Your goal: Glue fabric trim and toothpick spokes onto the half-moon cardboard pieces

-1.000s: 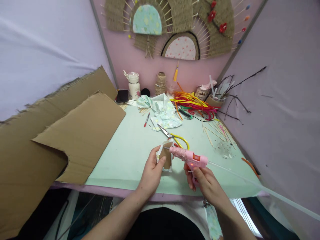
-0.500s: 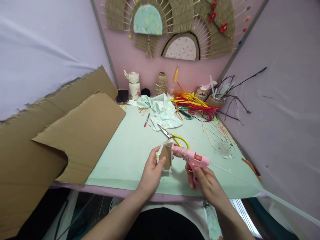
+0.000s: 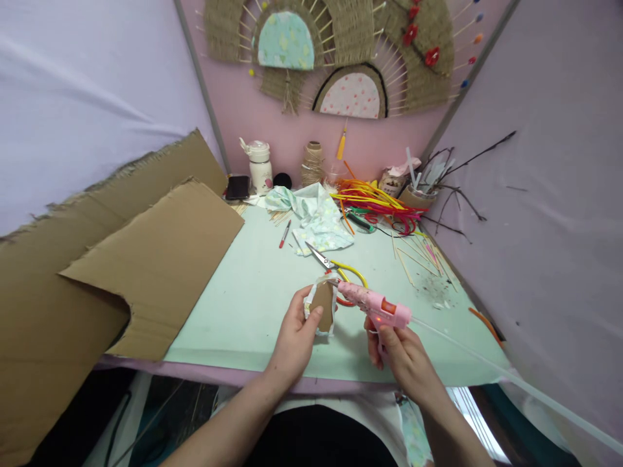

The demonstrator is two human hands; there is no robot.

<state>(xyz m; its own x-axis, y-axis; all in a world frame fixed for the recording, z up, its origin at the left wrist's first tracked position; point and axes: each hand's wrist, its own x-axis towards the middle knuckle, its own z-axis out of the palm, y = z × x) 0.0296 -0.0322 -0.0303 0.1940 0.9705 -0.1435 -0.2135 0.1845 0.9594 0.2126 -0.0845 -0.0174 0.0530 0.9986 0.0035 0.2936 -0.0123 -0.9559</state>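
My left hand (image 3: pixel 299 327) grips a small piece of cardboard (image 3: pixel 322 307) edged with pale fabric, its thumb lying on the brown face. In my right hand (image 3: pixel 399 353) is a pink hot glue gun (image 3: pixel 374 305) with an orange light on its body. The gun's nozzle is at the upper right edge of the cardboard; whether it touches cannot be made out. A long clear glue stick (image 3: pixel 467 338) runs out of the gun's back end. Just beyond the cardboard lies a pair of scissors (image 3: pixel 331 263) with yellow and red handles, partly hidden by the gun.
Large cardboard sheets (image 3: pixel 160 259) cover the table's left side. Behind lie patterned fabric (image 3: pixel 321 220), a red marker (image 3: pixel 285 235) and bundled coloured strips (image 3: pixel 374 198). A white bottle (image 3: pixel 261 167) and a twine spool (image 3: pixel 312 163) stand at the back. Thin sticks (image 3: pixel 418 261) and branches (image 3: pixel 457 194) are at the right.
My right hand has shifted the glue gun slightly right, its nozzle moving along the cardboard's upper edge. My left hand keeps the cardboard in nearly the same place.
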